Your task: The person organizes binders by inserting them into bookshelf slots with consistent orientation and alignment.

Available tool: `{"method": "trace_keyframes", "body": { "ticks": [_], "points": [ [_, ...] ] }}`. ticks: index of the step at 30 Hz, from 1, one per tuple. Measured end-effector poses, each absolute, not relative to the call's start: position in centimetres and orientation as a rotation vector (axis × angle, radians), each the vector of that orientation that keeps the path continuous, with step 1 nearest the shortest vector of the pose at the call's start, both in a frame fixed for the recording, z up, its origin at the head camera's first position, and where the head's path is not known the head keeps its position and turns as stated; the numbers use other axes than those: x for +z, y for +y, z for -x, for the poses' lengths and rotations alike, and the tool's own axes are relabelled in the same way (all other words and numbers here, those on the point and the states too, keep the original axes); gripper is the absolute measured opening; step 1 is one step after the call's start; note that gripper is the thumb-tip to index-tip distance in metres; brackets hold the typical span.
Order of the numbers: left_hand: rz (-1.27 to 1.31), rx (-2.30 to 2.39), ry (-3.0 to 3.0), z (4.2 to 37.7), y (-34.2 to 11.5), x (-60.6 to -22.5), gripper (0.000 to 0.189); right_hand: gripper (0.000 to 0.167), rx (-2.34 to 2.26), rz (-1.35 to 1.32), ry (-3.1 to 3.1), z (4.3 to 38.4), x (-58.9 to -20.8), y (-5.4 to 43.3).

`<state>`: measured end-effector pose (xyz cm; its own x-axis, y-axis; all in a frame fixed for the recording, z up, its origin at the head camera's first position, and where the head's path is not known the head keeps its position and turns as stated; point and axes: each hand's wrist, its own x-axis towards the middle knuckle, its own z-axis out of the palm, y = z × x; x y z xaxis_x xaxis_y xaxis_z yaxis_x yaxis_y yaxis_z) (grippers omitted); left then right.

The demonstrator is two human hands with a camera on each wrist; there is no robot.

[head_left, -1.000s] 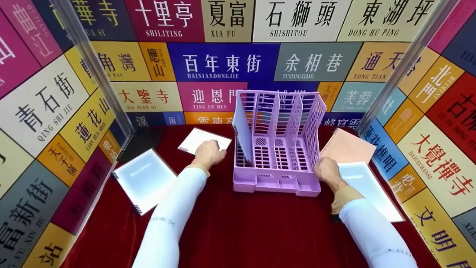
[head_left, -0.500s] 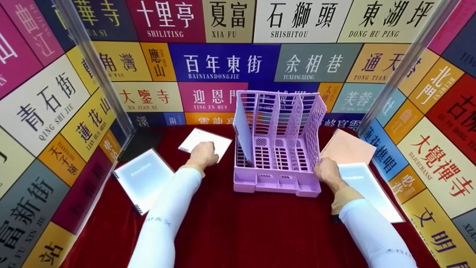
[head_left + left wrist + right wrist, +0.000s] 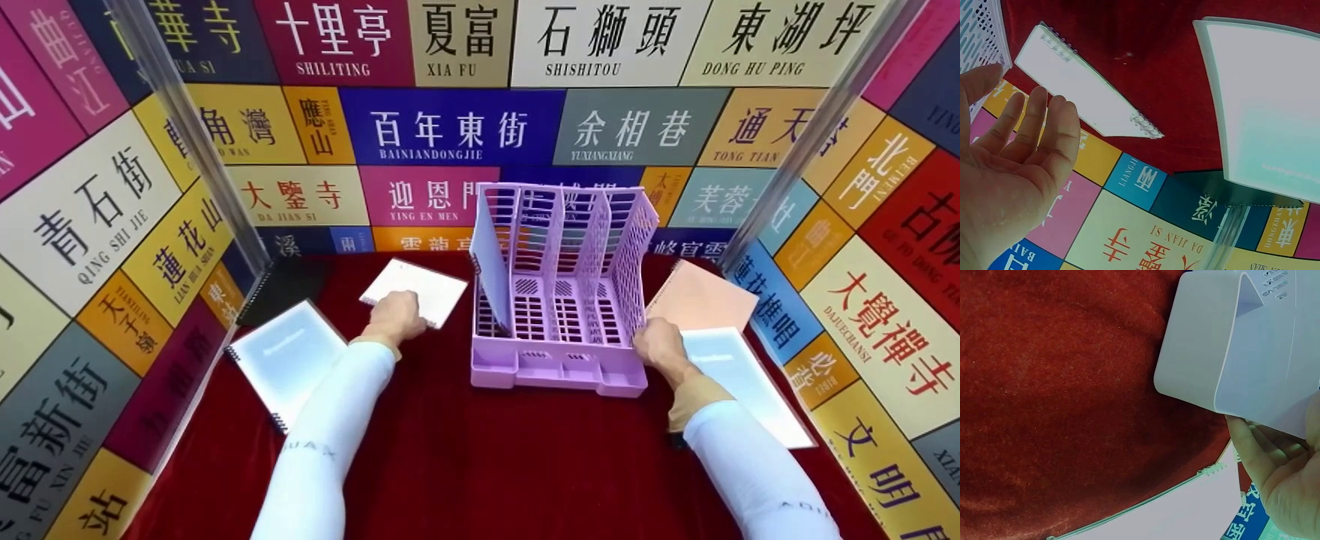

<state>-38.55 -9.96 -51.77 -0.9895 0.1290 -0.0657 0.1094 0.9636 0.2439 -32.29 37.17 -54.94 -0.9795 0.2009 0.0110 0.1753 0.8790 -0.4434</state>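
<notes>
My left hand (image 3: 397, 315) hovers over the near-left corner of a small white spiral notebook (image 3: 437, 292), its fingers (image 3: 1044, 132) loosely bent and holding nothing in the left wrist view. A purple file rack (image 3: 559, 361) with upright dividers stands to the right of that notebook. At the rack's right front corner, my right hand (image 3: 660, 345) grips the side wall, with fingers (image 3: 1249, 444) along its outside in the right wrist view. One blue notebook (image 3: 490, 262) leans upright in the rack's leftmost slot; the other slots hold nothing.
On the left lie a pale blue spiral notebook (image 3: 292, 360) and a black notebook (image 3: 289, 285) behind it. A peach notebook (image 3: 709, 296) and another pale blue one (image 3: 731, 367) lie right of the rack. Printed walls (image 3: 450, 124) enclose the red cloth (image 3: 525, 465).
My left hand has drawn back left and toward me across the small white notebook, uncovering more of it. The right hand and the rack have stayed in place.
</notes>
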Motion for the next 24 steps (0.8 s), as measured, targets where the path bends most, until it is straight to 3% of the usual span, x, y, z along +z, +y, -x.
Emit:
{"method": "trace_keyframes", "body": {
  "ticks": [24],
  "points": [
    [-0.027, 0.414, 2.993, 38.0, -14.2, -52.5, 0.02, 0.025, 0.701, 0.309, -2.993, 32.3, -55.0, 37.2]
  ]
}}
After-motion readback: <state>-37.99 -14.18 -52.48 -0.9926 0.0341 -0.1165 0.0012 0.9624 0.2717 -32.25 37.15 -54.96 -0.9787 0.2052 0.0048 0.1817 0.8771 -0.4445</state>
